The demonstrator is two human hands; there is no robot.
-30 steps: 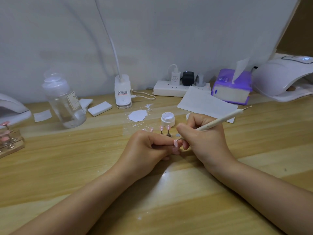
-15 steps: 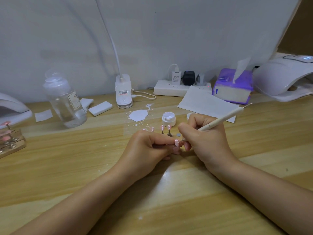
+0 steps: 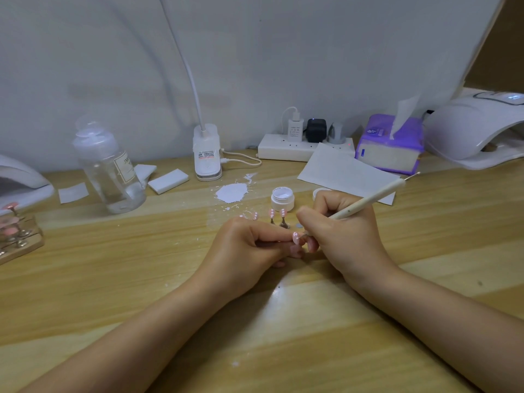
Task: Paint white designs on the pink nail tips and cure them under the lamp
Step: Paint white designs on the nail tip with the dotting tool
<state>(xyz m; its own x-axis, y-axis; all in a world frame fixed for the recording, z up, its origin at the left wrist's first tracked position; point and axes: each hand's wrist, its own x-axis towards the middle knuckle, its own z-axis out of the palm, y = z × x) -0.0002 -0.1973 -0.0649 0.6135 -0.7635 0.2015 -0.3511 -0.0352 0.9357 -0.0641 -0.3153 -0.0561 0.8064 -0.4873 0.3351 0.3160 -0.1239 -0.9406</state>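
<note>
- Desk (image 3: 85, 293) of pale wood runs under everything, with both my forearms lying across it.
- Curing lamp (image 3: 479, 129), white and domed, stands far right of the paint jar and behind it, at the back of the desk; a second white dome (image 3: 19, 180) shows at the far left edge.
- Clear bottle (image 3: 110, 171) with a label stands well left of the jar.
- Tissue pack (image 3: 391, 148), purple, sits right of the jar and behind it, with one sheet sticking up.
- Power strip (image 3: 286, 150) lies behind the jar against the wall, chargers plugged into it.
- My left hand (image 3: 243, 251) lies in front of the jar, fingers curled, pinching the small stand of a pink nail tip (image 3: 296, 237) that faces my right hand.
- My right hand (image 3: 340, 236) sits just right of the left one, fingers wrapped round a cream dotting pen (image 3: 368, 201); its lower end meets the pink tip, which already carries white dots.
- Splat of white paint (image 3: 231, 192) lies on the desk just left of the jar.
- Paint jar (image 3: 282, 197), small, white and open, stands just behind my knuckles.
- More pink tips (image 3: 272, 214) on little stands, dotted white, are lined up between the jar and my left hand.
</note>
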